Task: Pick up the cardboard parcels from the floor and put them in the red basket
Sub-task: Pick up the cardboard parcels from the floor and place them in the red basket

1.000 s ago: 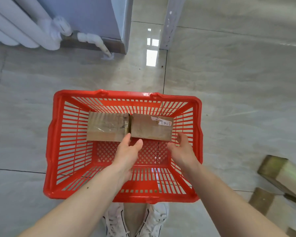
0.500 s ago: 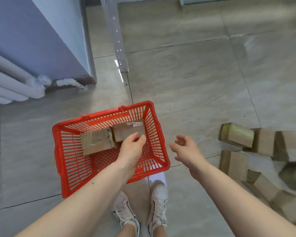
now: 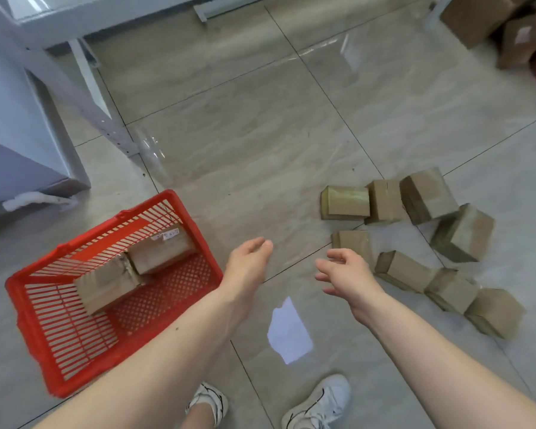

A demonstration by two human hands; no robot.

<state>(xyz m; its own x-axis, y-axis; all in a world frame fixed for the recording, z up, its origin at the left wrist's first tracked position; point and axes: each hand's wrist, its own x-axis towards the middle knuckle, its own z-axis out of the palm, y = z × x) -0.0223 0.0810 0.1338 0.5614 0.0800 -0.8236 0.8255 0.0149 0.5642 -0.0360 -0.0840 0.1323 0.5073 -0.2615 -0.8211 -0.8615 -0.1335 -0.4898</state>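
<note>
Plainly, neither set of fingers grasps anything: the left hand (image 3: 248,264) hangs loosely curled, thumb near the fingertips, over bare floor just beside the right rim of the red basket (image 3: 28,323), and the right hand (image 3: 347,274) is spread and released, its fingers (image 3: 322,277) relaxed, close in front of the nearest parcel (image 3: 355,243). Outward from the hands, two parcels in the basket (image 3: 133,267) lie end to end against its far wall, one bearing a white label. To the right, the loose cluster of cardboard parcels (image 3: 421,243) sits on the tiled floor (image 3: 260,134), several touching or leaning on one another, a few tilted on an edge. A judgement on the risks: pulling a parcel that props up a tilted neighbour could tip the others and scatter them farther off. The glossy tiles and smooth taped cardboard suggest a one-handed pinch might slip, so a box could drop short of the basket. The basket stands well apart from the cluster, so a careless toss may strike its rim. More brown boxes (image 3: 489,23) at the far right corner are blurred.
</note>
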